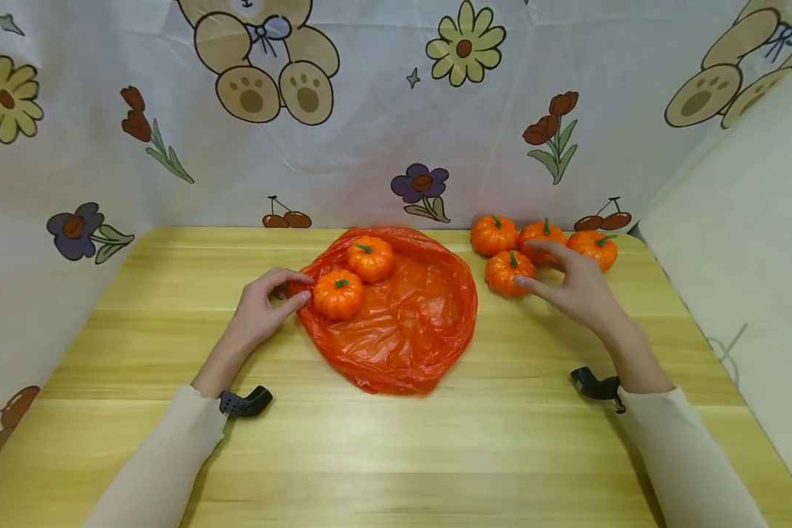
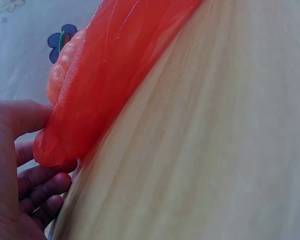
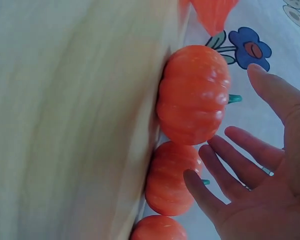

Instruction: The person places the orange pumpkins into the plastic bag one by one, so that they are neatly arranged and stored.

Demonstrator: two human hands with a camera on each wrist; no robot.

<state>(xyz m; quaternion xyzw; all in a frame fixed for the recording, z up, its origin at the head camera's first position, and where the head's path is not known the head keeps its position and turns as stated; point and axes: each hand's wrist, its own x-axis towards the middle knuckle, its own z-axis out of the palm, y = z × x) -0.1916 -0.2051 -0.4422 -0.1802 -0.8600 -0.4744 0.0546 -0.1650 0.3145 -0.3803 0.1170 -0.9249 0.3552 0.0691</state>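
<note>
A red plastic bag [image 1: 409, 345] lies spread on the table with its rim rolled into a ring. Inside it, toward the left, sit two small orange pumpkins, the nearer pumpkin [image 1: 338, 295] and the farther pumpkin [image 1: 370, 258]. My left hand [image 1: 260, 308] pinches the bag's left edge between thumb and fingers, as the bag's fold [image 2: 90, 110] shows in the left wrist view. Over a group of several pumpkins at the back right, my right hand [image 1: 581, 290] hovers with fingers spread and holds nothing. Its thumb is near the front pumpkin [image 1: 507, 274]; the pumpkin [image 3: 194, 95] appears beside the fingers.
The wooden table [image 1: 396, 462] carries everything. A patterned white cloth [image 1: 356, 147] hangs behind the table's back edge. Near that edge, the rightmost pumpkin [image 1: 595, 251] sits close to the table's right corner. A pale panel [image 1: 746, 242] stands along the right side.
</note>
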